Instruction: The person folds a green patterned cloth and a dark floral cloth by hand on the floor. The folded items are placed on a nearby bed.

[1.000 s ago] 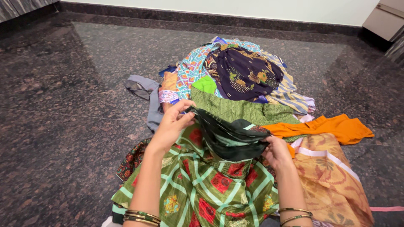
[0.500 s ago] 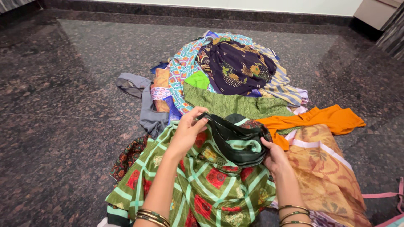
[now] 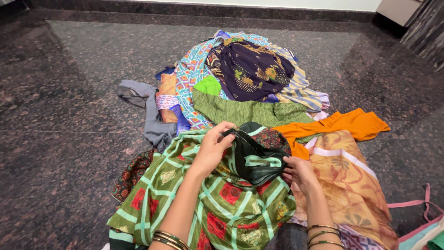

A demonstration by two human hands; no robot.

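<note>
Bunching between both hands, a dark green-black folded cloth (image 3: 254, 157) is held just above the green checked fabric with red squares (image 3: 217, 208) that is spread on the floor at the near centre. The left hand (image 3: 213, 147) is closed in a pinch on the far-left upper edge of the dark cloth, fingers curled over the hem. The right hand (image 3: 300, 173) is closed on its near-right lower end. The long axis of the cloth therefore runs from far left to near right, stretched between the two grips, with neither hand clearly nearer: each is in contact with one end. The bundle sags in the middle and touches the checked fabric below it. Beyond it an olive green cloth (image 3: 249, 111) lies across the pile, and an orange garment (image 3: 351, 125) lies to the right on the dark stone floor (image 3: 69, 115).
</note>
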